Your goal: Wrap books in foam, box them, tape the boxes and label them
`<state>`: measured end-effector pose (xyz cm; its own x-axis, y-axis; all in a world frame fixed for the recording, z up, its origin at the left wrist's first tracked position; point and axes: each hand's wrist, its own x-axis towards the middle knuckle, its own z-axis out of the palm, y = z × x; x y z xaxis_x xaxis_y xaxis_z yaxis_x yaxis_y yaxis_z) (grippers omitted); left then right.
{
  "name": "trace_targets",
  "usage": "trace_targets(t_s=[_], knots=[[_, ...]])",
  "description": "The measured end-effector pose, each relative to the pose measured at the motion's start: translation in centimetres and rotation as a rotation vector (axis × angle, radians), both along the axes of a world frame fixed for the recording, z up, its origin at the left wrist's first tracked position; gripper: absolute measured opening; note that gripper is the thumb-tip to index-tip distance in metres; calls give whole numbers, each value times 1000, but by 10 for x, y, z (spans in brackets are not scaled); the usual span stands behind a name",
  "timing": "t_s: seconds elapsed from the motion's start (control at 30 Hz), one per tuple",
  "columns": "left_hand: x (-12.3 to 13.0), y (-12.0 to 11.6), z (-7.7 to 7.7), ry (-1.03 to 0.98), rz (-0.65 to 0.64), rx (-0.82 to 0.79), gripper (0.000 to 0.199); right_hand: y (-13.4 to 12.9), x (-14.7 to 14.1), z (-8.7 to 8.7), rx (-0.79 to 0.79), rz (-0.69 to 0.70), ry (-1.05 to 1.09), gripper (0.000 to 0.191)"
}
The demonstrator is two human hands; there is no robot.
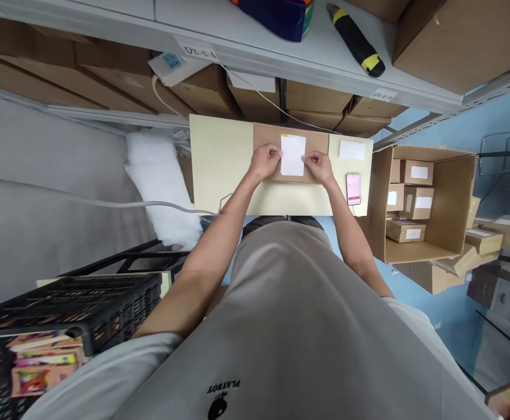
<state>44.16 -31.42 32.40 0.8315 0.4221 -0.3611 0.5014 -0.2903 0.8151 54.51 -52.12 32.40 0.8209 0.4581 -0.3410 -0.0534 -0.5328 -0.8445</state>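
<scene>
A grey shirt point(281, 303) lies closest, and bare forearms point(237, 210) reach forward from its sides, slanting inward. The left hand point(264, 161) and right hand point(320, 165) face each other, fingers curled, each pinching one side edge of a white label point(293, 156) about halfway along. The label sits between them over a flat brown carton point(267, 135); whether it touches the cardboard I cannot tell. It is rectangular, longer front to back, with a small yellow mark at its far left corner; any print is too faint to read. The carton rests on a pale yellow counter point(222, 163), with a phone point(353, 188) to the right and a white slip point(352, 150) farther back.
</scene>
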Motion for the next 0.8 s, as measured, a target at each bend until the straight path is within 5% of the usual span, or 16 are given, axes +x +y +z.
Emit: trace_targets(t_s=[0.8], knots=[[6,-1,-5,39,-2,40,15,1,-5,3,-65,0,-53,37]])
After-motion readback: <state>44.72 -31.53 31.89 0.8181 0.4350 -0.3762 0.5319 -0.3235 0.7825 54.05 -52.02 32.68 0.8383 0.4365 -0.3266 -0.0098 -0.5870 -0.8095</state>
